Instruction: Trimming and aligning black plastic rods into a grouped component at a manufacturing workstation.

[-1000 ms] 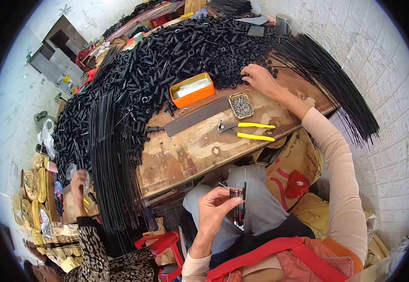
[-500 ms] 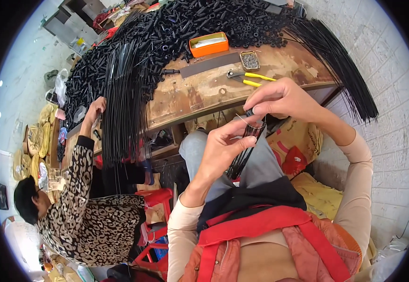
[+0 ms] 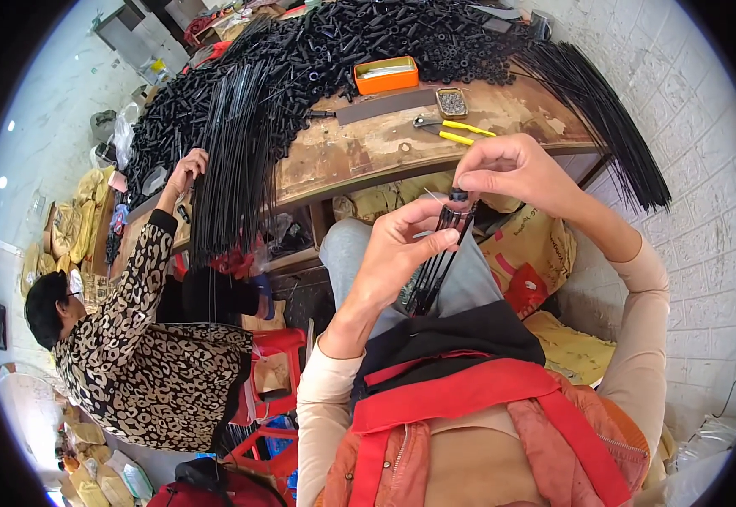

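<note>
Bundle of thin black rods (image 3: 437, 275) is positioned above the lap (image 3: 482, 283), tilted, with its upper end leaning to the right. It is pinched near that end between thumb and fingers of the left hand (image 3: 397, 258). A small black part (image 3: 458, 196) is located at the upper end; thumb and fingertips of the right hand (image 3: 524, 177) appear to be pressed together on it.

Progress: the rods are already gathered, and the small black part is lined up with the bundle. Full seating cannot be confirmed. Much stock is left unworked: a heap of black parts (image 3: 317, 59) is spread along the back of the wooden desk (image 3: 342, 160), and long rods are draped over it in a left sheaf (image 3: 234, 160) and a right sheaf (image 3: 613, 127). Yellow-handled pliers (image 3: 467, 128) are left unheld near a small tray of metal bits (image 3: 453, 115), a dark flat strip (image 3: 386, 106) and an orange box (image 3: 387, 84).

Clearances: the near desk edge is overlapped in view by the right hand; contact cannot be determined. Room is offered over the lap. Leftward reach is bounded by the left sheaf and a co-worker (image 3: 152, 355), rightward reach by the white wall (image 3: 697, 211), well apart.
</note>
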Tool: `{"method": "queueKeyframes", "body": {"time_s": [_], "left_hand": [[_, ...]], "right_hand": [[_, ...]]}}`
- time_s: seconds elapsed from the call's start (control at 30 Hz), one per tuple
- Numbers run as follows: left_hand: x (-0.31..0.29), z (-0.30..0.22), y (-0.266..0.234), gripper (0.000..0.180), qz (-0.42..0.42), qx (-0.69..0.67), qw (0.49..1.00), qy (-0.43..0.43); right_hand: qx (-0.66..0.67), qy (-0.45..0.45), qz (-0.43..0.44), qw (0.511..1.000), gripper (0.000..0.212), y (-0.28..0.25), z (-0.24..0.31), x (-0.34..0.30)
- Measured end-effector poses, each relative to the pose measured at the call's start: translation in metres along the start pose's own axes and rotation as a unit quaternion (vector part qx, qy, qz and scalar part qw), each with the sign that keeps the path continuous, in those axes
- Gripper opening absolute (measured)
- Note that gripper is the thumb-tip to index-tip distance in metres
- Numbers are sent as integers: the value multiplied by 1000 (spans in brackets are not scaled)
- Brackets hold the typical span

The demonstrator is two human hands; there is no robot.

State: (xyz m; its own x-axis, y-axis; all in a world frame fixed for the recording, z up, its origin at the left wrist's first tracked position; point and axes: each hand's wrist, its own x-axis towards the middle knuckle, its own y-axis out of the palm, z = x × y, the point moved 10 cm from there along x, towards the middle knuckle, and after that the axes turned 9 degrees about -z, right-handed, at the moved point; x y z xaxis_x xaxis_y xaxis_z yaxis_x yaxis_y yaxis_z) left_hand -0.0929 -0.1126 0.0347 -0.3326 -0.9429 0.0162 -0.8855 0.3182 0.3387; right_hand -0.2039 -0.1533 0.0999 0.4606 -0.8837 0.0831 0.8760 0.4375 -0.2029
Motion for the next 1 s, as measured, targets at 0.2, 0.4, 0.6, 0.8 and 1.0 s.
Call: {"method": "queueKeyframes", "body": {"time_s": [0.2,0.4,0.6,0.8,1.0], "left_hand": [[1,5,-2,31,-10,2,1000,1],[3,8,-3,30,-17,0,1000,-8],[7,3,1,30,-17,-3,1000,-14],[9,2,2,30,-15,-5,1000,-10],[9,5,3,28,-23,-23,999,-24]], "right_hand": [[-13,-14,-8,1000,11,0,1,-3],[-27,-32,1,999,9,1,5,-3],[9,-8,7,1000,12,-5,-4,-2],[31,-25,16,999,11,-4,3,-5],[-7,7,5,1000,10,-7,4,-8]]}}
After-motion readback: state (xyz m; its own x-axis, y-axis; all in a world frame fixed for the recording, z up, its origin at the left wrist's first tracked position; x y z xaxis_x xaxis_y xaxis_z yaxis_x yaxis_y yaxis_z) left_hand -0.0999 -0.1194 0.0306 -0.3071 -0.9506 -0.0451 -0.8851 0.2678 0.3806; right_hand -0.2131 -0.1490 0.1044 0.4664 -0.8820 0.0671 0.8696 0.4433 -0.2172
